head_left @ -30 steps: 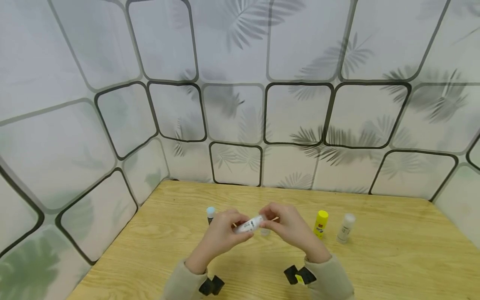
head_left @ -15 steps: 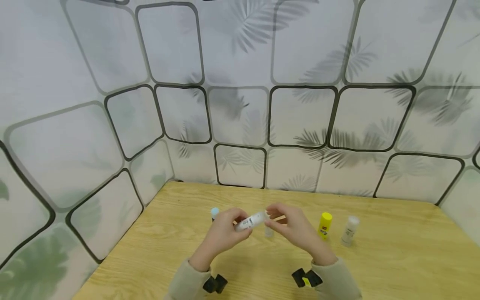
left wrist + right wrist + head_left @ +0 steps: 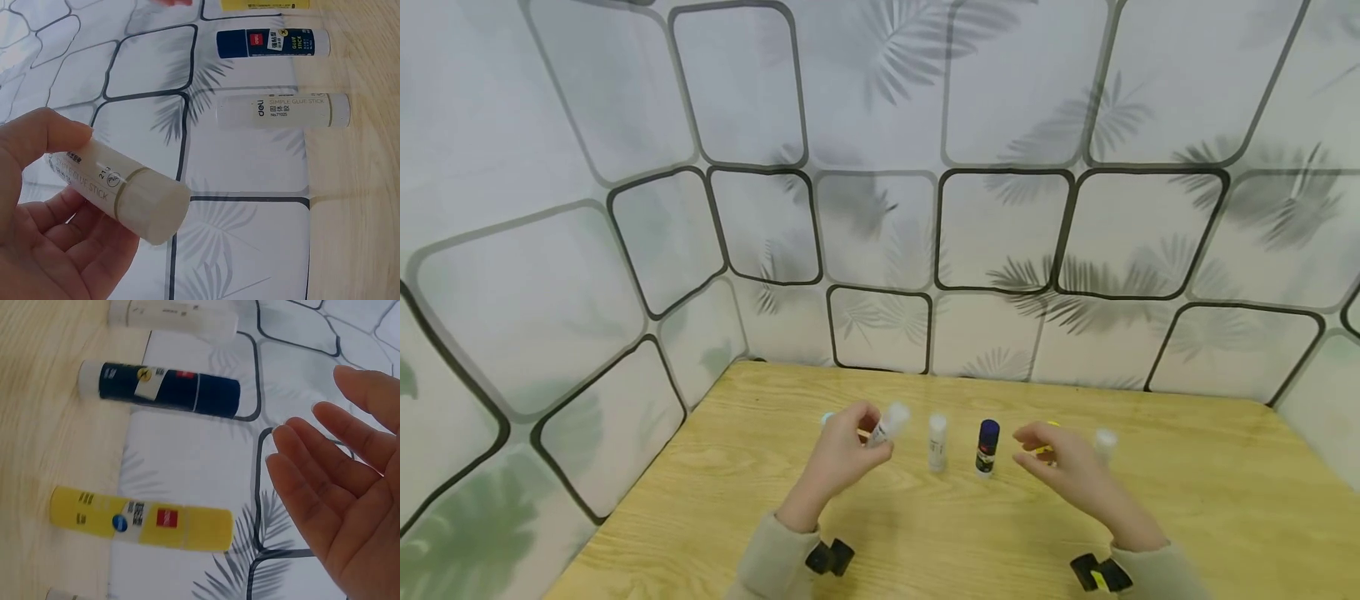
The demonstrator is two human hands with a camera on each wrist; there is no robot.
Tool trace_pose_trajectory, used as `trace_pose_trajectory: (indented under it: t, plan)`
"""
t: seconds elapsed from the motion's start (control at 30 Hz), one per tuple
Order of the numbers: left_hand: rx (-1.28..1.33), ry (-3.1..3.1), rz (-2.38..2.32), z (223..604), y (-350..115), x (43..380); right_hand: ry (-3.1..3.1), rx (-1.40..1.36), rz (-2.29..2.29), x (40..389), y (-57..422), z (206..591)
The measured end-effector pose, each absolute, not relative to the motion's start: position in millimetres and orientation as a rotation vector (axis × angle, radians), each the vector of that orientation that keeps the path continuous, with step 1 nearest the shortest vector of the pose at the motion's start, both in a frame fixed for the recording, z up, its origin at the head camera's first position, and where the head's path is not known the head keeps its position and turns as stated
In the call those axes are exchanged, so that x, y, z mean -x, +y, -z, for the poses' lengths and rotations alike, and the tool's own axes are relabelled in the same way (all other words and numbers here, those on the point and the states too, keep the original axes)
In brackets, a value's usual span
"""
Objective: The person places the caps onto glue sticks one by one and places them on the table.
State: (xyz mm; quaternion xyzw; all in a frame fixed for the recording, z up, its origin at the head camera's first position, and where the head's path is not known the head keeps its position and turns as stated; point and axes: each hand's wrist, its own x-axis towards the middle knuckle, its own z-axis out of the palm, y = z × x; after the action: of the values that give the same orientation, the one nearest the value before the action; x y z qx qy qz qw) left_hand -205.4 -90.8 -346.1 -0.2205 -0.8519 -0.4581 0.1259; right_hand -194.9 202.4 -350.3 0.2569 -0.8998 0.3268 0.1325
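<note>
My left hand [image 3: 837, 454] grips a white glue stick [image 3: 103, 178] between thumb and fingers. The stick is tilted, its capped end pointing up and away from the palm. My right hand [image 3: 1067, 467] has its fingers spread loosely and holds nothing. It hovers to the right of an upright dark blue glue stick [image 3: 988, 448] and overlaps a yellow glue stick [image 3: 142, 519] in the head view. Another white glue stick [image 3: 937, 443] stands upright between the two hands.
Behind my left hand, the light blue top of another stick [image 3: 827, 417] shows. One more white stick [image 3: 1105, 442] stands partly hidden behind my right hand. The wooden table [image 3: 925, 542] meets a patterned cloth wall [image 3: 880, 329] at the back.
My right hand has let go of the white glue stick's end and moved right, uncovering the dark blue stick. My left hand has tipped its stick more upright.
</note>
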Motion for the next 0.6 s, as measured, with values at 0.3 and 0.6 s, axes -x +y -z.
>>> trace_pose_trajectory:
  t: [0.3,0.6]
  plan:
    - [0.506,-2.42,1.487,343,-72,221,-2.646,-0.737,-0.951,194,218,353]
    - [0.386,-2.435,1.474,355,-62,241,-2.66,-0.752,-0.962,194,213,356]
